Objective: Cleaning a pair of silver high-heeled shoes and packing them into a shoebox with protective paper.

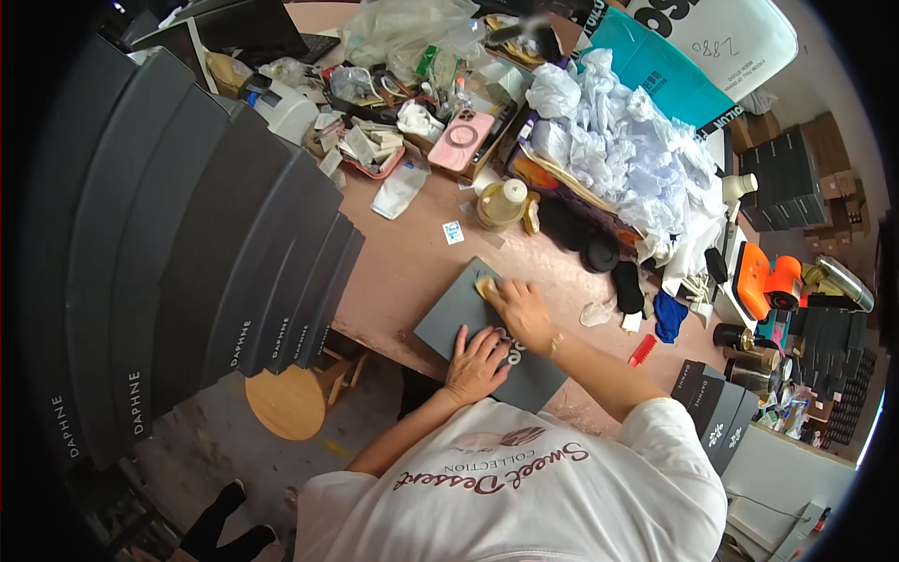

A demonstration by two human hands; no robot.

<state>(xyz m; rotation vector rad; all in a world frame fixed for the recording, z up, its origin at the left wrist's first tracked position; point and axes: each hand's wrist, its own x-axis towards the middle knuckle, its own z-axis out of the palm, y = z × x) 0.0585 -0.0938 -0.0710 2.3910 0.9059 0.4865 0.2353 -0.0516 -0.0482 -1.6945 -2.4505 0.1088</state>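
While my left hand [476, 363] lies flat, fingers spread, pinning the dark grey card sheet [459, 314] at the near edge of the pink surface [403, 267], my right hand's [518, 311] grip closes on a small tan pad [486, 286] pressed to the sheet's far corner; most of the sheet seems still unwiped. Beyond stand a lidded cup [501, 203], a pink phone [460, 140] and crumpled white tissue [618, 140]; stacked grey sheets [206, 234] crowd the left.
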